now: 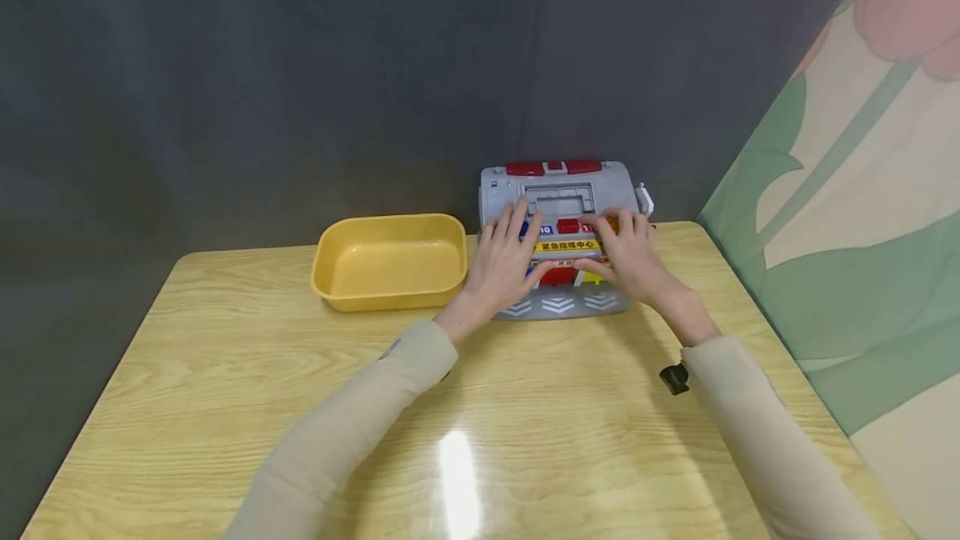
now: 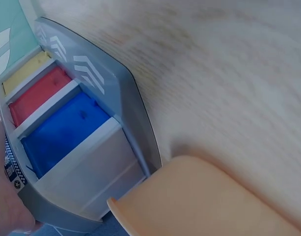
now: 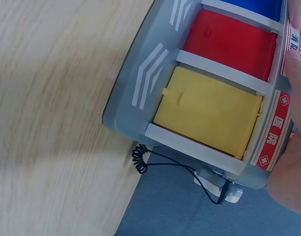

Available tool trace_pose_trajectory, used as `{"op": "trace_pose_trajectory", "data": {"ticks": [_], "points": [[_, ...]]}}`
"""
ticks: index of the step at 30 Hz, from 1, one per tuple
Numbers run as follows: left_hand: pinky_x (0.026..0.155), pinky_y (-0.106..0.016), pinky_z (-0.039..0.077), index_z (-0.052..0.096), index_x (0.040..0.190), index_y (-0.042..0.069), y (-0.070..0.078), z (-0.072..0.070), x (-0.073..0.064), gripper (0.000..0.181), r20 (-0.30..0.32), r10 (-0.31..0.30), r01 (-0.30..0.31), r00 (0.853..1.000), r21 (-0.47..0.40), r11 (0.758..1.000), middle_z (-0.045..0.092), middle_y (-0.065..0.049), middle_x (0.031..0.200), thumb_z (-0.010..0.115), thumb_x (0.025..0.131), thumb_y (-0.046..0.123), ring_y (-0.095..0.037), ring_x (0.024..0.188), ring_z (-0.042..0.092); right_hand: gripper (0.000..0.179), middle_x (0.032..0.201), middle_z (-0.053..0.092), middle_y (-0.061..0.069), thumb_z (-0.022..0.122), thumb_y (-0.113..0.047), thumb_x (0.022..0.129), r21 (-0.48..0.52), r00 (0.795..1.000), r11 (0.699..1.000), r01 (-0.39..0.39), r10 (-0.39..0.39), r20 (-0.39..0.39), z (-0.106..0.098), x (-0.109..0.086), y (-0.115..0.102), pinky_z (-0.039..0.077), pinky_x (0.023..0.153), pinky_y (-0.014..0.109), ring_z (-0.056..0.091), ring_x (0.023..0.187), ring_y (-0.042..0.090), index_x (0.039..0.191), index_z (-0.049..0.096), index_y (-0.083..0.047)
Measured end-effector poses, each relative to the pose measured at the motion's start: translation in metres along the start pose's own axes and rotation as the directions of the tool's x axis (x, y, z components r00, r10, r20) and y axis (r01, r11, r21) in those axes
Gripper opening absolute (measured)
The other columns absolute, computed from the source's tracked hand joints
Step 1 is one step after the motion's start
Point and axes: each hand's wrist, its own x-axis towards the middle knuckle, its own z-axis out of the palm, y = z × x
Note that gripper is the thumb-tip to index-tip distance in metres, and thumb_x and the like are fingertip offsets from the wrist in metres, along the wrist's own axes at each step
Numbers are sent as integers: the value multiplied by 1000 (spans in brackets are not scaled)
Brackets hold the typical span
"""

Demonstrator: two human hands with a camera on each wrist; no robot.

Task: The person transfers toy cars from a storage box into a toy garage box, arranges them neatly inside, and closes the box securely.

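A grey toy rescue station [image 1: 612, 182] stands at the table's back edge, with red lights on its roof and a recessed handle. My left hand [image 1: 497, 263] rests on its left part, fingers spread flat over the top, thumb toward the front. On the right part lies my right hand [image 1: 636, 261], fingers bent loosely over the top near the buttons, thumb at the front signs. Below them are three closed doors: blue [image 2: 67, 130], red [image 3: 229, 43] and yellow [image 3: 209, 110]. A grey ramp [image 1: 558, 307] with white chevrons juts out in front.
Just left of the station sits a yellow plastic basin [image 1: 393, 303], close to its side. A small white handset [image 1: 644, 199] hangs at the station's right side on a coiled black cord [image 3: 140, 160]. Dark cloth [image 1: 375, 90] rises behind the wooden table [image 1: 525, 423]; a flower-patterned wall [image 1: 862, 290] stands right.
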Motion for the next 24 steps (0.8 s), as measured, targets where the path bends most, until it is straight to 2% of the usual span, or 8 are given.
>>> {"op": "trace_pose_trajectory", "data": {"ticks": [6, 11, 15, 18, 24], "points": [[112, -45, 25, 16, 154, 6, 0, -1, 2, 84, 16, -35, 36, 999, -44, 998, 12, -19, 158, 37, 95, 63, -32, 142, 22, 65, 128, 34, 29, 75, -30, 84, 7, 1000, 1000, -14, 14, 11, 0, 2, 1, 28, 86, 59, 30, 109, 49, 135, 45, -1], [113, -46, 24, 22, 153, 7, -1, -6, 2, 79, 22, -43, 45, 999, -93, 995, 17, -20, 157, 38, 96, 60, -33, 141, 24, 65, 133, 31, 30, 73, -28, 86, 5, 999, 1000, -26, 26, 47, -3, 4, -2, 24, 94, 63, 27, 117, 50, 139, 44, -4], [113, -49, 24, 28, 152, 10, -2, -10, 1, 73, 48, -64, 70, 997, -122, 990, 20, -21, 155, 38, 97, 58, -34, 141, 25, 65, 142, 27, 28, 69, -30, 90, -11, 994, 999, -42, 43, 97, -5, 6, -6, 14, 103, 68, 18, 130, 52, 144, 41, -7], [112, -50, 24, 29, 151, 11, -1, -13, 0, 69, 72, -76, 85, 995, -128, 988, 20, -20, 155, 40, 98, 54, -35, 140, 26, 67, 149, 22, 25, 66, -32, 92, -38, 990, 998, -56, 60, 128, -7, 9, -8, 8, 105, 71, 11, 136, 51, 147, 37, -7], [112, -49, 24, 27, 152, 11, 0, -20, -2, 67, 85, -80, 92, 993, -146, 985, 18, -20, 156, 48, 98, 45, -34, 138, 29, 73, 156, 14, 21, 62, -33, 95, -88, 978, 991, -101, 116, 174, -9, 10, -15, 5, 107, 69, 5, 141, 47, 152, 26, -6]]}}
